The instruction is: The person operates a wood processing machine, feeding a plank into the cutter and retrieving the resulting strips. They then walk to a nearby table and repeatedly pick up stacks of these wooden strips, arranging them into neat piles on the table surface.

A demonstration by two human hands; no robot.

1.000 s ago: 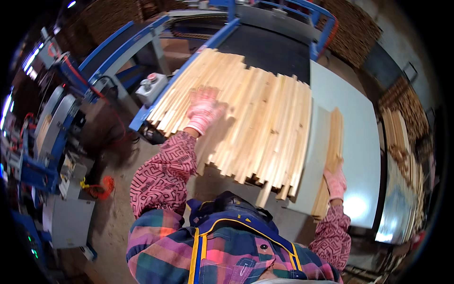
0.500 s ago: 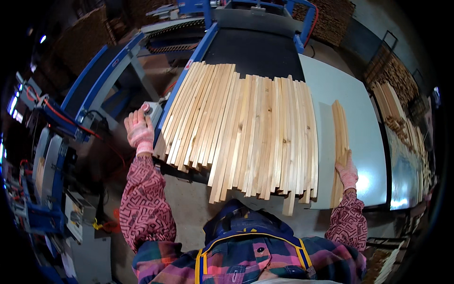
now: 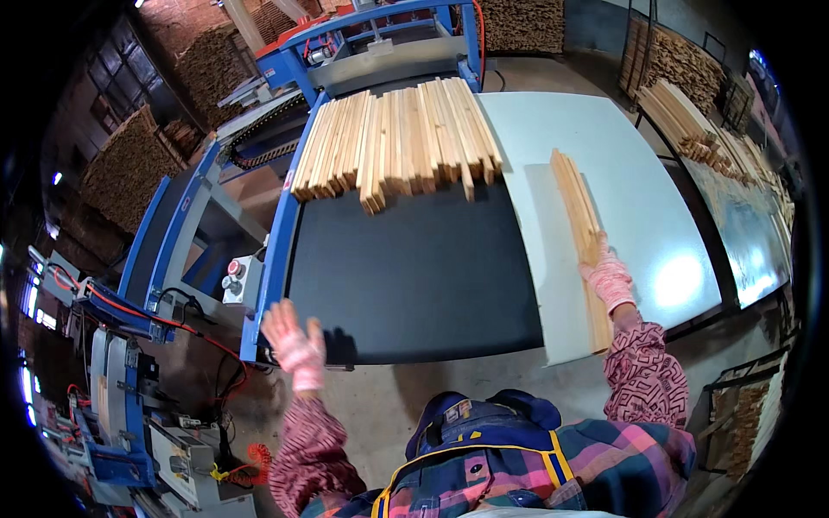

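Observation:
My left hand (image 3: pixel 295 345), in a pink-and-white glove, is open with its fingers spread. It hovers by the near left corner of the black conveyor belt (image 3: pixel 406 285), holding nothing. On the white side table (image 3: pixel 652 198) lies a narrow bundle of wooden strips (image 3: pixel 572 198), pointing away from me. My right hand (image 3: pixel 609 274) grips this bundle partway along, its thumb across the top and fingers along the right side. A wide row of pale wooden strips (image 3: pixel 406 138) lies side by side at the belt's far end, their near ends uneven.
A grey control box with a red button (image 3: pixel 242 281) is fixed to the belt's blue left rail (image 3: pixel 275 268). Beyond the strips stands a blue machine frame (image 3: pixel 380 43). More strips (image 3: pixel 691 121) are piled at right. Red hoses and machinery stand at left.
The row of strips has moved away along the belt, baring its near part. My left hand has left the control box and come nearer. My right hand stays at the bundle. The view has shifted.

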